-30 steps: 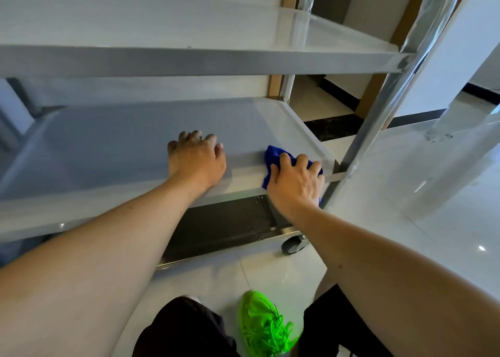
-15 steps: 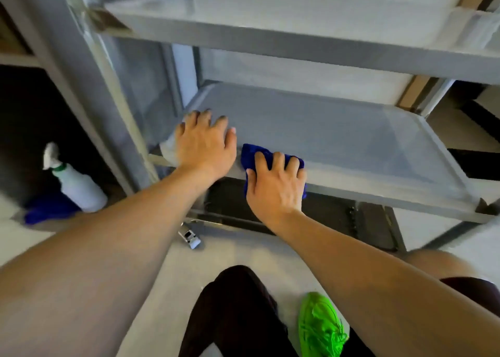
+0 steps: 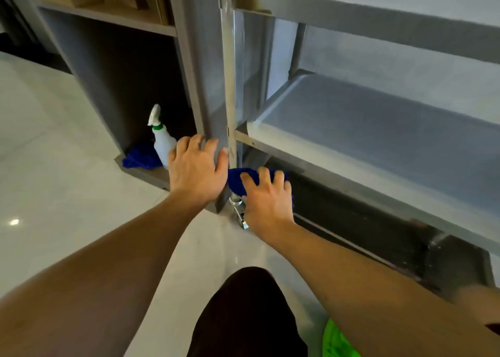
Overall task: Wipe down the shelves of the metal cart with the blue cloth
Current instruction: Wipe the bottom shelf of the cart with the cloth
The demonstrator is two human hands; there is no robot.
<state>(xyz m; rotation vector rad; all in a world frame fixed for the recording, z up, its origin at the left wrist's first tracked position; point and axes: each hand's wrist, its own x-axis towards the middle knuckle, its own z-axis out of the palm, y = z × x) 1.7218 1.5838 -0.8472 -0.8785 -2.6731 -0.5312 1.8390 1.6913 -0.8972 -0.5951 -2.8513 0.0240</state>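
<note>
**Open shelf gap to the right, crowded corner at the left**

Between the upper steel shelf (image 3: 378,18) and the grey middle steel shelf (image 3: 378,140) of the cart there is a wide open gap, free along the whole tray. At the left corner the upright shiny metal post (image 3: 230,86) blocks the way, and the grey wooden cabinet panel (image 3: 200,72) stands just beside it. In the cabinet's low compartment a white spray bottle with green collar (image 3: 162,143) and a crumpled blue rag (image 3: 139,158) take up the room.

Head view, downward, close to cart (image 3: 378,151)
</note>
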